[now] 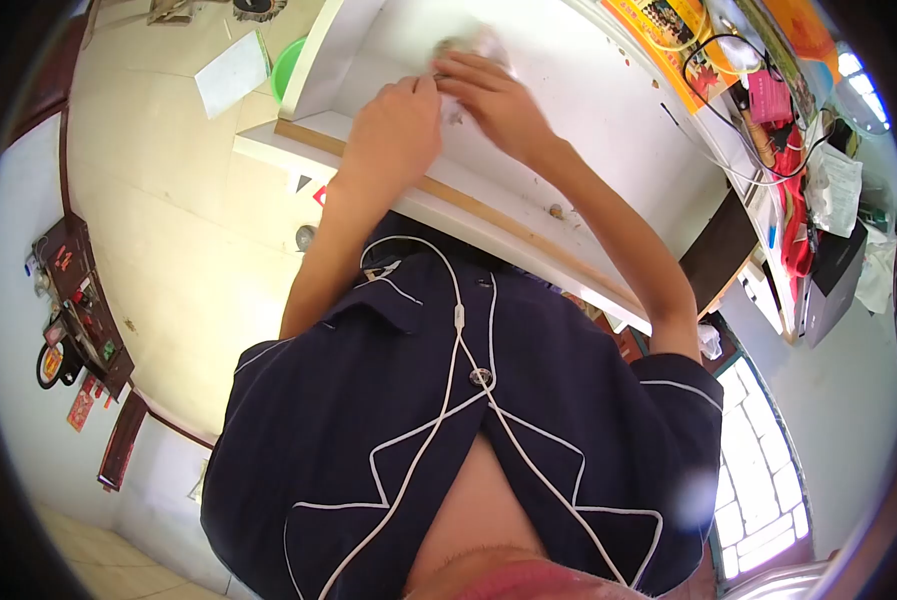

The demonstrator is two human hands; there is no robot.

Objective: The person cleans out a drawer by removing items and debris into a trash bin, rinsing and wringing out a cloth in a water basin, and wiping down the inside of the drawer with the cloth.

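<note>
Left hand (pixel 396 138) and right hand (pixel 503 108) are meeting at a blurred wad (pixel 490 46); fingers are curling, pinch indeterminable. Debris (pixel 556 211) is lying in the drawer (pixel 598 125).

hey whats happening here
Someone in a navy shirt with white piping has both hands inside a white, wood-edged, drawer-like box. The left hand and right hand meet around a small pale thing, too blurred to name. A small brownish bit lies on the box's floor.
</note>
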